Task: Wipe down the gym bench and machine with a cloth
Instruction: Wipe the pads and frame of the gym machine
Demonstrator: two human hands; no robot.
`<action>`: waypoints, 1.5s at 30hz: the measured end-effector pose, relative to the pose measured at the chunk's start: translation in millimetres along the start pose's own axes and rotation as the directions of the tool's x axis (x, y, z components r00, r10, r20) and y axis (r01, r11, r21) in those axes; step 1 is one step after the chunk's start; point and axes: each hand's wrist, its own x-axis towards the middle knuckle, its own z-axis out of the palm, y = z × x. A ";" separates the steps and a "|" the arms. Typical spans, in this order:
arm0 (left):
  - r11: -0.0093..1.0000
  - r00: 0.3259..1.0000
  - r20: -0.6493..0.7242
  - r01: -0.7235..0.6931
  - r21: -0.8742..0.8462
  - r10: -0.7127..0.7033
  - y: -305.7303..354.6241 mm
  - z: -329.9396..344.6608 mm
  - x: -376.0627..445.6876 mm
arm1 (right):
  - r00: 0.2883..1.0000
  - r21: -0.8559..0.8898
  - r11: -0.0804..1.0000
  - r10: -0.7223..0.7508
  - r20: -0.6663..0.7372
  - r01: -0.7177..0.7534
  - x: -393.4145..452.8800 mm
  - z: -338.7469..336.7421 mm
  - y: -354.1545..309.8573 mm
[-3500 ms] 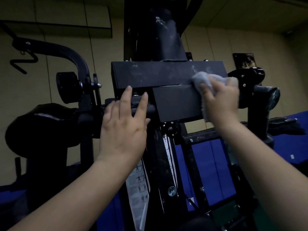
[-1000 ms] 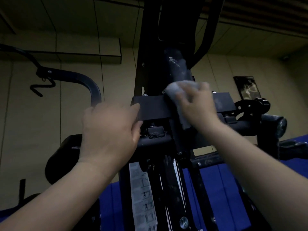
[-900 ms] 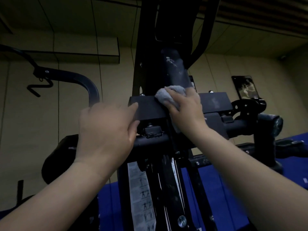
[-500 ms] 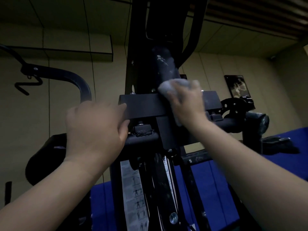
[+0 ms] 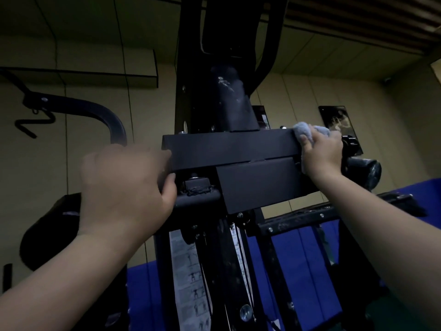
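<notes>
While the right hand bunches the soft grey cloth, limp and light, against the black steel crossbar right of centre, the left hand curls round the bar's other end.

The scene is dimly lit, with a greenish-yellow cast on the wall. The black machine is rendered almost without detail in its shadowed parts. Soft blur is seen on the left hand. Straight lines are bent near the edges by the wide-angle lens.
</notes>
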 end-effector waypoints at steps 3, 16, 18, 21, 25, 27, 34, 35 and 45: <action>1.000 1.000 0.008 0.003 -0.003 -0.003 -0.2 -0.7 0.4 | 0.997 0.073 0.995 0.067 0.027 -0.068 -3.8 0.2 -9.2; 1.000 0.998 0.060 -0.031 0.002 0.030 0.7 -6.5 4.3 | 0.927 0.236 0.924 -0.342 0.157 0.301 -40.7 3.6 -82.0; 0.994 0.995 0.045 -0.095 0.047 0.093 5.3 -9.7 8.0 | 0.940 0.277 0.925 -0.309 0.144 0.261 -37.2 1.7 -83.5; 0.985 0.986 0.030 -0.165 0.058 0.163 25.7 -14.6 20.9 | 0.958 0.365 0.907 -0.267 0.107 0.212 -30.0 0.9 -85.1; 0.994 0.985 0.135 -0.103 -0.033 0.106 53.5 7.5 46.9 | 0.942 0.390 0.868 -0.335 0.002 0.308 -15.2 4.4 -89.2; 0.997 0.977 0.210 -0.022 -0.071 0.036 62.2 20.5 61.4 | 0.945 0.389 0.866 -0.323 -0.045 0.315 -7.2 6.8 -93.5; 0.984 0.971 0.212 0.140 -0.112 -0.114 66.9 43.3 72.5 | 0.914 0.198 0.899 -0.405 0.031 0.391 -15.8 24.0 -104.3; 0.985 0.978 0.184 0.126 -0.121 -0.102 67.6 44.8 69.5 | 0.893 0.191 0.876 -0.450 0.001 0.442 -17.0 27.3 -103.3; 0.984 0.990 0.082 0.124 -0.124 -0.114 69.0 52.9 67.4 | 0.777 0.173 0.758 -0.614 -0.137 0.629 53.7 44.9 -161.8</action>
